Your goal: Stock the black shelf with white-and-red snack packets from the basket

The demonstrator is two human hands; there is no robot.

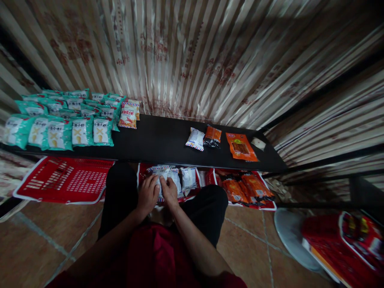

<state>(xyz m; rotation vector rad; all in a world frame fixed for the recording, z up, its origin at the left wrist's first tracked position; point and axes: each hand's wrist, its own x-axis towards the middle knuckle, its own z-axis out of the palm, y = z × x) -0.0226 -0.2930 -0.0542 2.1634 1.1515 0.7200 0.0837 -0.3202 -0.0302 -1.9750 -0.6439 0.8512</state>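
Packets of white plastic film with striped edges [176,179] bunch under both hands

The packets lie in a red plastic basket with a white rim [198,178], between the person's knees. Over them the left hand [149,193] and the right hand [169,193] come together, fingers partly curled, tips close. Whether either grips a packet or only presses on it cannot be told; the fingers cover the spot.

Slick film looks like the chief hazard: a loose hold could let a packet slide onto its neighbours, and a hard squeeze could crush what is inside. A long black board [162,138] runs along the basket's far side, so a packet raised carelessly might snag on its near edge. At left, teal-and-white pouches [57,132] crowd that edge; a bump to the board could tip one into the red perforated basket [81,180] below. The right knee in black cloth [211,202] sits close by the middle basket, so a shifted leg could jostle the pile.
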